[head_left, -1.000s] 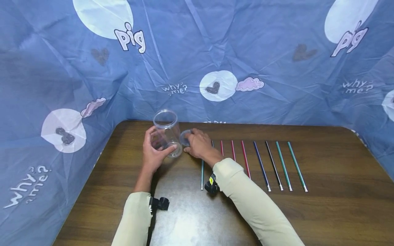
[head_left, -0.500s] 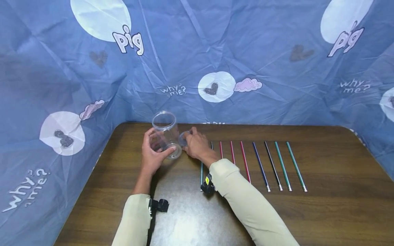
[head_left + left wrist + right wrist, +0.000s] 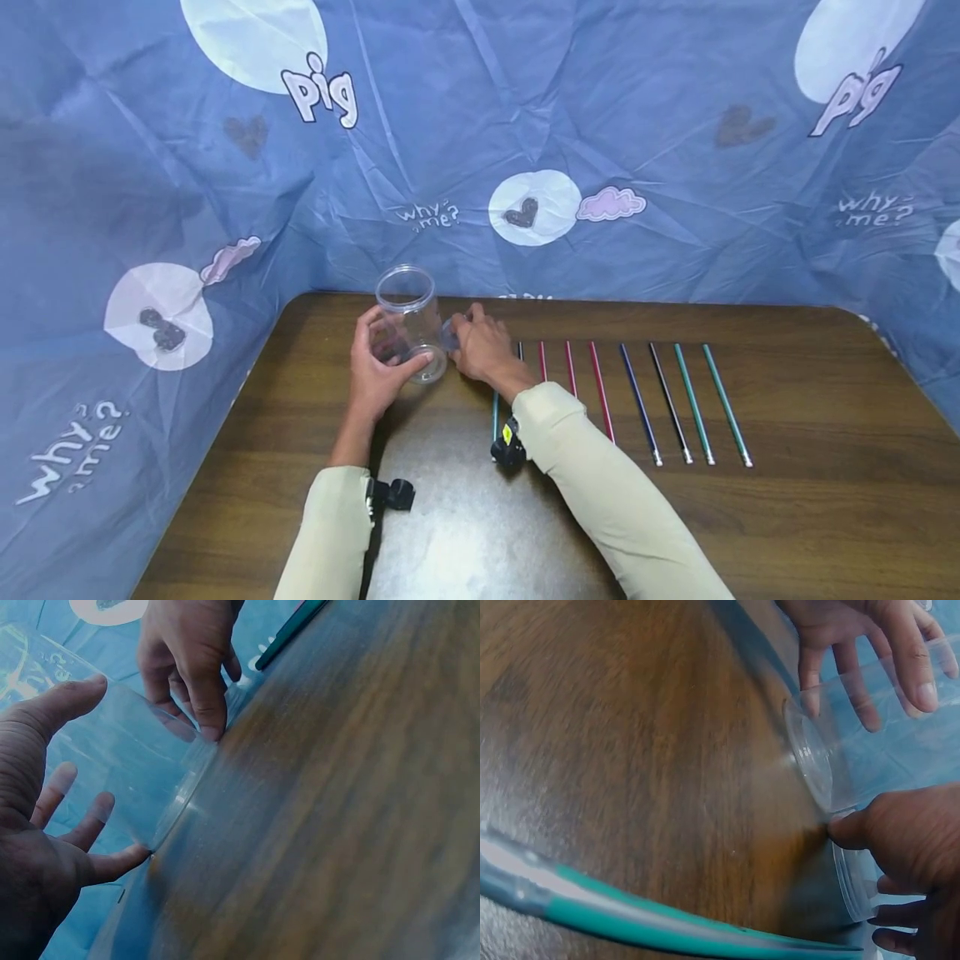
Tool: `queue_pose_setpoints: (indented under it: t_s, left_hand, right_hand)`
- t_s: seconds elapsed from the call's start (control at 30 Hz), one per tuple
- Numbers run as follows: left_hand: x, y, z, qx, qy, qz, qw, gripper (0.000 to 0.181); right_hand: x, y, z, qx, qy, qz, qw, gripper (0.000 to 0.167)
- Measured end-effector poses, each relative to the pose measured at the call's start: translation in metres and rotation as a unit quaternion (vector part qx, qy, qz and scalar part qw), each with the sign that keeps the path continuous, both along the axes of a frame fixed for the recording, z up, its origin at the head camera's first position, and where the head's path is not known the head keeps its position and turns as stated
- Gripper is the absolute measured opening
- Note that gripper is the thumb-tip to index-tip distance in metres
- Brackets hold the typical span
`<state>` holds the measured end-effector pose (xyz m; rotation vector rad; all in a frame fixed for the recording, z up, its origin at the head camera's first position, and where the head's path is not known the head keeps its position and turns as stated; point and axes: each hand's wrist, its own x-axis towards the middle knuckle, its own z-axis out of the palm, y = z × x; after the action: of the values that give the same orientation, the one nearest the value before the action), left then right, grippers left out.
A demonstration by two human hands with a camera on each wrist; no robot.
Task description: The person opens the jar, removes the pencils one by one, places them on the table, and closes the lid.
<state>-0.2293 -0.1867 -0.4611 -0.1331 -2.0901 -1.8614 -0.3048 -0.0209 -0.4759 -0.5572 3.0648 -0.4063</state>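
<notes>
A clear plastic jar [image 3: 417,321] stands upright on the table with its mouth uncovered. My left hand [image 3: 375,375] holds it from the left, thumb in front and fingers spread round the far side, as the left wrist view also shows. Beside the jar's base on the right is a round clear lid [image 3: 449,335]. My right hand [image 3: 483,348] grips the lid's edge between thumb and fingers; in the right wrist view the lid [image 3: 847,877] sits close to the jar's base. Part of the lid is hidden under the right hand.
Several pencils lie in a row right of the jar: a teal pencil [image 3: 496,408] partly under the right arm, red ones [image 3: 597,375], a blue one [image 3: 637,392], a black one [image 3: 667,392] and teal ones [image 3: 723,392]. A blue printed cloth [image 3: 450,125] hangs behind the wooden table [image 3: 825,500].
My right fingers have come further over the lid and closed on its edge, so less of it shows. The left hand and jar stay in place; the view shifts slightly.
</notes>
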Motion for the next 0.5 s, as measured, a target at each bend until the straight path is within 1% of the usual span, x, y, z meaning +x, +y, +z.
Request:
queue_pose_setpoints:
  t_s: [0.13,0.23,0.37,0.43,0.5]
  left_hand:
    - [0.000,0.000,0.001,-0.004,0.001,0.002,1.0000,0.085]
    - [0.000,0.000,0.001,-0.003,0.001,0.002,1.0000,0.085]
    - [-0.001,0.001,0.001,0.000,0.002,-0.001,1.0000,0.085]
    - [-0.001,0.001,0.001,0.002,0.003,-0.001,1.0000,0.085]
    - [-0.001,0.001,0.001,0.004,0.004,0.000,1.0000,0.085]
  right_hand:
    - [0.000,0.001,0.002,0.006,0.003,-0.002,1.0000,0.042]
    - [0.000,0.002,0.004,-0.007,0.019,-0.010,0.9997,0.043]
    - [0.001,0.006,0.011,-0.058,0.063,-0.036,0.9957,0.047]
    - [0.002,0.009,0.018,-0.092,0.087,-0.051,0.9907,0.048]
    - [0.003,0.011,0.027,-0.122,0.108,-0.062,0.9847,0.046]
